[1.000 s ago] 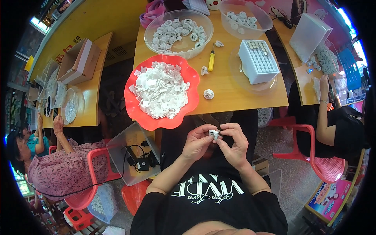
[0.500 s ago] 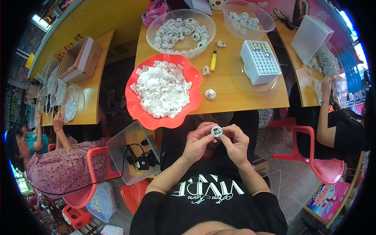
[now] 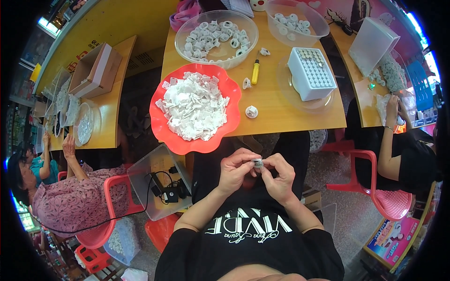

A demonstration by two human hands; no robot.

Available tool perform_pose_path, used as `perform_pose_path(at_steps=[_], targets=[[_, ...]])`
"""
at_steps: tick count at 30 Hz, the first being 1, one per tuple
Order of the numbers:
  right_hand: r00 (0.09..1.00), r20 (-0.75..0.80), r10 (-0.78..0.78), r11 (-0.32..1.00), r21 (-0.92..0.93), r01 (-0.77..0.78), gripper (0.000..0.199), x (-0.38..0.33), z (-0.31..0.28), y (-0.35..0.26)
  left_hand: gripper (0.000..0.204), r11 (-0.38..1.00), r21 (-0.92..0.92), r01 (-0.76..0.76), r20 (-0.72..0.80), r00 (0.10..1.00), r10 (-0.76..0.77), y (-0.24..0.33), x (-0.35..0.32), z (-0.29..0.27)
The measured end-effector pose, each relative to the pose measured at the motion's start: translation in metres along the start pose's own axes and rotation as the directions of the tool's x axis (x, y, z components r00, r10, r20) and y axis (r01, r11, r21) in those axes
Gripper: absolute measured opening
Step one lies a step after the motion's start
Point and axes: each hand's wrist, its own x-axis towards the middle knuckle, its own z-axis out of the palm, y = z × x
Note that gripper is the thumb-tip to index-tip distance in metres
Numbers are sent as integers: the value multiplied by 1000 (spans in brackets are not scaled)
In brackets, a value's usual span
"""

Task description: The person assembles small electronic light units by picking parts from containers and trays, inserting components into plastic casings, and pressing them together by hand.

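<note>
Over my lap, just off the table's near edge, a small round white plastic part (image 3: pixel 257 163) with a dark recess is pinched between both hands. My left hand (image 3: pixel 234 171) grips its left side with thumb and fingertips. On its other side my right hand (image 3: pixel 279 177) has thumb and index finger closed on the rim. The part is tilted, and fingers cover some of it. Similar white parts lie on the table: one (image 3: pixel 251 112) near the front edge, one (image 3: pixel 247 84) beside a yellow-handled screwdriver (image 3: pixel 255 74), another (image 3: pixel 265 51) farther back.
A red scalloped bowl (image 3: pixel 156 122) of flat white pieces stands front left. Behind it is a clear basin (image 3: pixel 253 33) of white parts; another basin (image 3: pixel 323 29) sits back right. A white box (image 3: pixel 311 86) holds rows of small cylinders. Co-workers sit left and right.
The round part has tipped from facing up to a more sideways tilt. Both hands have shifted slightly, keeping hold of it. At right, a co-worker's hands have moved and a small green glow shows.
</note>
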Motion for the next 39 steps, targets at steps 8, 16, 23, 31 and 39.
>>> perform_pose_path(at_steps=[8, 16, 23, 31, 39], targets=[[966, -3, -257, 952, -174, 253, 23, -1, -3, -4, 22, 999, 5, -54, 55, 997, 53, 8, 0, 3], [987, -8, -161, 982, -103, 160, 20, -1, 3, -5, 21, 997, 66, -43, -19, 999, 44, 3, -7, 5], [989, 10, -147, 982, -120, 147, 18, -2, 7, 1, 19, 996, 81, -30, -52, 998, 34, -4, -8, 0], [879, 146, 453, 704, 547, -453, 11, -1, -4, 7, 30, 994, -60, 90, -20, 996, -91, 11, -3, 3], [860, 304, 410, 809, 313, -497, 10, 19, -7, -9, 36, 958, -240, 154, 131, 983, -125, 2, -10, -24]])
